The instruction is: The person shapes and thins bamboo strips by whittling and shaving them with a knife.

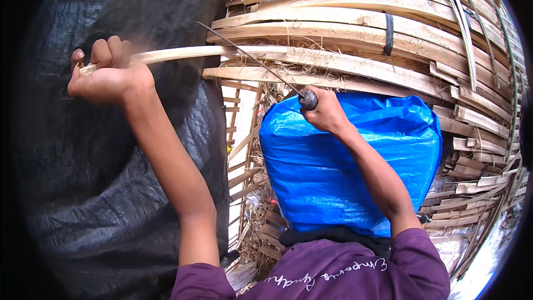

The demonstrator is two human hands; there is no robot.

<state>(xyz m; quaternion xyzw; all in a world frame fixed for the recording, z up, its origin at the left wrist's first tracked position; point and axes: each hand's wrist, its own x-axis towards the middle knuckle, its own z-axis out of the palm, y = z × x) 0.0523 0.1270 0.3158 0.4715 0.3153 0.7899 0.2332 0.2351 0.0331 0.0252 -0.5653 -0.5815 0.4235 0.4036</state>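
My left hand (114, 78) is closed around the end of a long pale wooden strip (183, 54), perhaps split bamboo, out at the left. From there the strip runs rightward toward the stacked strips, where its far end is hard to tell apart from them. A thin-bladed knife (260, 64) with a dark, rounded handle is gripped in my right hand (326, 112), in front of the stack. Its narrow blade slants up and left and crosses the strip; whether it touches the wood I cannot tell.
Long pale strips (333, 33) lie stacked across the back and right, with a black band (388, 33) around some. A blue plastic-covered bundle (344, 161) sits before me. Black sheeting (127, 189) hangs at the left. Curled shavings (266, 97) and slats surround the bundle.
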